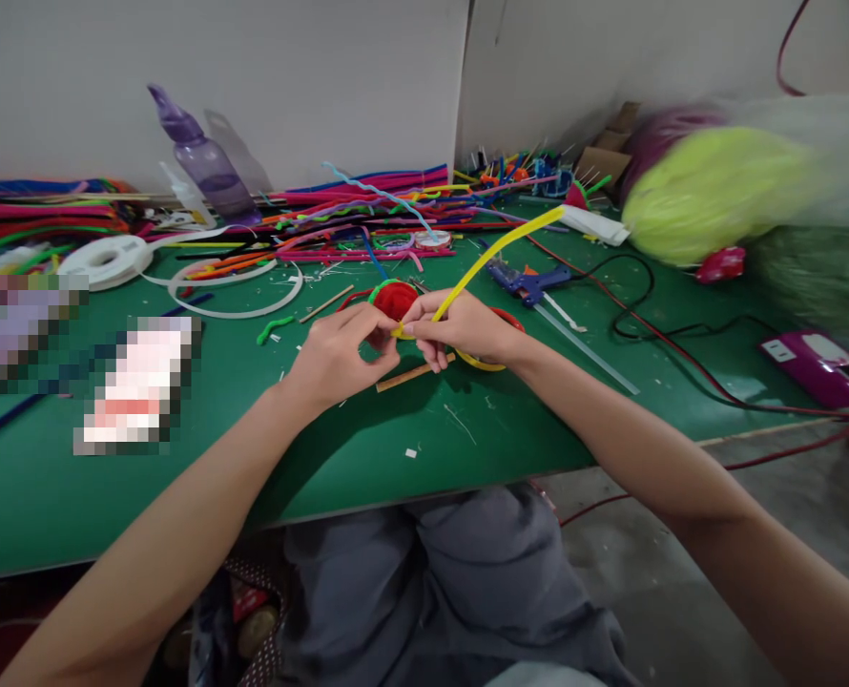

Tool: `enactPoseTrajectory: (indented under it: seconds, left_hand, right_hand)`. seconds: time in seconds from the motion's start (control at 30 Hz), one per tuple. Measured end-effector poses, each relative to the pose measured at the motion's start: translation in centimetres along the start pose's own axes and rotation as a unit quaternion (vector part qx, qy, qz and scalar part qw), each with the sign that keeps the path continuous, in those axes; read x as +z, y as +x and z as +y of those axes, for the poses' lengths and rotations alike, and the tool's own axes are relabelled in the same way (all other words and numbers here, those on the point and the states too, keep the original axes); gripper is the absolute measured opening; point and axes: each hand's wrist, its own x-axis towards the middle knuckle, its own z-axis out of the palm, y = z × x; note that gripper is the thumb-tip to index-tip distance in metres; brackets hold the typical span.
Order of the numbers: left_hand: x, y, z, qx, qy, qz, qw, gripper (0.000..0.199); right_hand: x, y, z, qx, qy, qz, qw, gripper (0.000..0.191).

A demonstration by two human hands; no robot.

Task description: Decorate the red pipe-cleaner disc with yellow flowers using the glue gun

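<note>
A yellow pipe cleaner (pixel 503 243) runs up and to the right out of my right hand (pixel 443 324), whose fingers are closed around it. My left hand (pixel 349 353) pinches the near end of the same pipe cleaner, fingertips meeting those of the right. Just behind the hands lies a red fuzzy piece (pixel 394 298) with a green edge, partly covered by my fingers. Beneath the right hand, a yellow curved piece (pixel 483 363) and a thin wooden stick (pixel 411 374) rest on the green table (pixel 367 458).
Bundled coloured pipe cleaners (pixel 367 205) line the wall. A purple bottle (pixel 214 172) and white tape roll (pixel 106 260) stand back left. A blue glue gun (pixel 528 280) with its black cord lies to the right, near yellow-green bagged material (pixel 711 196). Red cables cross the table's right edge.
</note>
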Motion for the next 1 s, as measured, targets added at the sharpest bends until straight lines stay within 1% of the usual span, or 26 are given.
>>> enactPoseTrajectory:
  seconds: [0.1, 0.17, 0.27, 0.4, 0.67, 0.77, 0.87, 1.0]
  left_hand:
    - [0.0, 0.0, -0.1, -0.013, -0.026, -0.028, 0.999, 0.013]
    - [0.0, 0.0, -0.3, -0.016, -0.034, -0.027, 0.999, 0.015]
    - [0.0, -0.1, -0.5, -0.007, -0.030, -0.025, 0.999, 0.009]
    - [-0.1, 0.0, -0.7, 0.007, -0.013, -0.042, 0.999, 0.010]
    - [-0.2, 0.0, -0.7, 0.023, -0.014, -0.024, 0.999, 0.008]
    - [-0.1, 0.0, -0.6, 0.029, -0.005, -0.020, 0.999, 0.008]
    - [0.0, -0.1, -0.6, 0.024, 0.009, -0.016, 1.000, 0.010]
    - [0.2, -0.3, -0.8, 0.011, 0.017, 0.003, 1.000, 0.012]
  right_hand:
    - [0.0, 0.0, -0.2, 0.008, -0.003, 0.011, 1.000, 0.018]
    - [-0.1, 0.0, -0.2, 0.013, -0.007, 0.012, 1.000, 0.017]
    - [-0.2, 0.0, -0.1, 0.016, -0.015, 0.004, 1.000, 0.015]
    - [-0.6, 0.0, -0.4, 0.012, -0.034, -0.014, 0.999, 0.013]
    - [-1.2, -0.2, -1.5, 0.020, -0.070, -0.051, 0.996, 0.008]
    - [-1.2, -0.3, -1.6, 0.021, -0.063, -0.060, 0.996, 0.012]
    - [-1.2, -0.3, -1.5, -0.004, -0.057, -0.062, 0.996, 0.022]
    - [-1.0, -0.4, -1.3, -0.049, -0.100, -0.034, 0.993, 0.018]
